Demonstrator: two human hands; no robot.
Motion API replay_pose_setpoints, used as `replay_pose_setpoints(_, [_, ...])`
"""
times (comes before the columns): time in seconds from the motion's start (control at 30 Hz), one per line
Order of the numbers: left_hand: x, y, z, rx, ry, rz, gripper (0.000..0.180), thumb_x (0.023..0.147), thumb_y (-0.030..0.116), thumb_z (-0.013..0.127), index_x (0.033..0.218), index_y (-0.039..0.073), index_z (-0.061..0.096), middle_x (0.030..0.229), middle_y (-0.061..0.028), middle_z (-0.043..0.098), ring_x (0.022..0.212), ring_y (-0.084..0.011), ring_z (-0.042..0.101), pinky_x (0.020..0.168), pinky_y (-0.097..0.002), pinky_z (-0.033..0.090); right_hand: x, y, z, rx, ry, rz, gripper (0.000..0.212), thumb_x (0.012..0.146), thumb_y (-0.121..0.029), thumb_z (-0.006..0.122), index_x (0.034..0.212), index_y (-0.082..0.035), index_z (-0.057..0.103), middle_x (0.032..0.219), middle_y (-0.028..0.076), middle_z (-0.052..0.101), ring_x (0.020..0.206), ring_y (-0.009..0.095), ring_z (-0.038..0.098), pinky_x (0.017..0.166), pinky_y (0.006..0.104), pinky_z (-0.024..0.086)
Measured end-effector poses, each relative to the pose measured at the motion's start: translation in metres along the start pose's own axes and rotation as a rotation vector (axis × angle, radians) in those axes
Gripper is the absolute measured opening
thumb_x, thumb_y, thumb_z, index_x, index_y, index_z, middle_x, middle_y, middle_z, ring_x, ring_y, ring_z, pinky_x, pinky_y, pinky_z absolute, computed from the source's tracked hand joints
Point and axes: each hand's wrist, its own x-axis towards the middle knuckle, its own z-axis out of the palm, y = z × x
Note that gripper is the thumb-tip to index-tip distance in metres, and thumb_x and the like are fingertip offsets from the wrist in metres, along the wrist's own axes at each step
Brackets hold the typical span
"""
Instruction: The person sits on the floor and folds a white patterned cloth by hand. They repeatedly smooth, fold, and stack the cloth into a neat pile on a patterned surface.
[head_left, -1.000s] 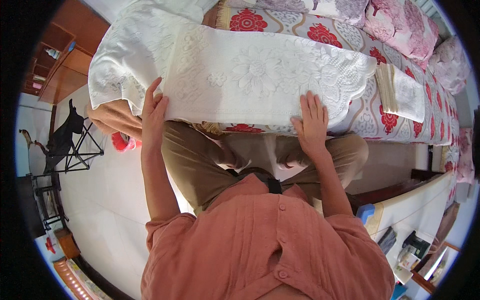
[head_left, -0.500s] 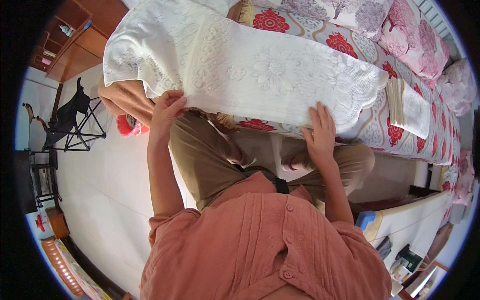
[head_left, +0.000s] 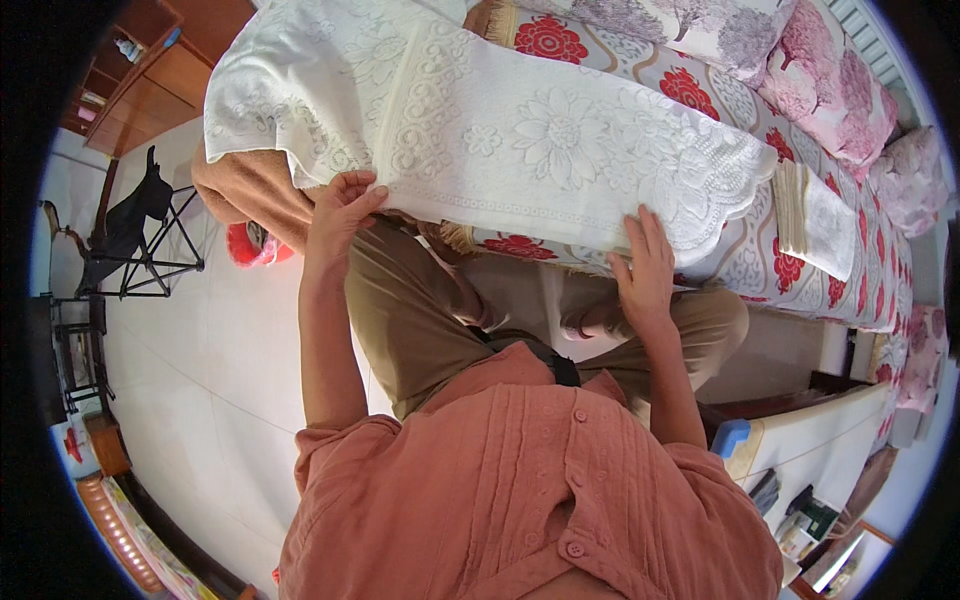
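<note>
A white cloth (head_left: 560,150) with raised flower patterns and a scalloped right end lies folded in a long strip across a red-flowered cover. At its near left edge, my left hand (head_left: 343,215) is closed, thumb and fingers pinching the fabric. My right hand (head_left: 646,268) rests along the near edge toward the scalloped end, fingers stretched out and touching the cloth. Just right of the cloth is a small folded stack of white cloth (head_left: 815,220).
The red-flowered cover (head_left: 690,88) runs along a long seat with patterned cushions (head_left: 825,85) at the back. A brown cloth (head_left: 255,190) hangs at the left. On the floor beyond are a red bin (head_left: 250,245) and a black folding stool (head_left: 145,225). A white table (head_left: 820,430) stands at right.
My left hand has shifted slightly right and up along the cloth's edge, its fingers more bunched. My right hand and the cloth look nearly the same; the whole view has moved a little.
</note>
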Motion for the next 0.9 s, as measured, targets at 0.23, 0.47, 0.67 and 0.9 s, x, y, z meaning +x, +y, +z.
replay_pose_setpoints(0.23, [0.002, -0.008, 0.0, -0.06, -0.036, -0.042, 0.041, 0.088, 0.022, 0.078, 0.121, 0.004, 0.061, 0.101, -0.0002, 0.069, 0.083, -0.0088, 0.064, 0.074, -0.0246, 0.045, 0.0, -0.001, 0.0, -0.005, 0.0, -0.005, 0.056, 0.092, -0.021, 0.065, 0.142, -0.003, 0.049, 0.16, 0.014, 0.033, 0.147, 0.037, 0.03, 0.117, 0.0497, 0.027])
replay_pose_setpoints(0.47, [-0.002, -0.005, 0.012, -0.112, 0.003, -0.014, 0.023, 0.09, 0.02, 0.075, 0.106, 0.006, 0.064, 0.093, 0.0021, 0.066, 0.079, -0.0069, 0.059, 0.073, -0.0225, 0.044, 0.001, -0.002, -0.001, 0.01, -0.017, 0.006, 0.056, 0.092, -0.021, 0.064, 0.142, -0.002, 0.049, 0.159, 0.015, 0.034, 0.146, 0.038, 0.03, 0.117, 0.0493, 0.027])
replay_pose_setpoints(0.67, [-0.011, 0.022, 0.017, 0.0, 0.136, 0.229, 0.017, 0.092, 0.02, 0.074, 0.095, 0.006, 0.063, 0.083, 0.004, 0.06, 0.075, -0.0056, 0.052, 0.07, -0.0229, 0.041, 0.001, 0.0, -0.002, 0.016, 0.0, 0.001, 0.056, 0.091, -0.019, 0.065, 0.142, -0.002, 0.049, 0.158, 0.016, 0.036, 0.144, 0.038, 0.033, 0.116, 0.0491, 0.029])
replay_pose_setpoints(0.9, [0.005, -0.004, -0.001, 0.074, 0.021, 0.154, 0.019, 0.095, 0.026, 0.07, 0.097, 0.007, 0.066, 0.088, 0.0039, 0.062, 0.081, -0.0069, 0.054, 0.075, -0.0238, 0.041, 0.004, -0.003, -0.003, -0.01, -0.011, -0.003, 0.056, 0.09, -0.019, 0.067, 0.141, -0.002, 0.05, 0.157, 0.015, 0.038, 0.144, 0.037, 0.036, 0.114, 0.0491, 0.031])
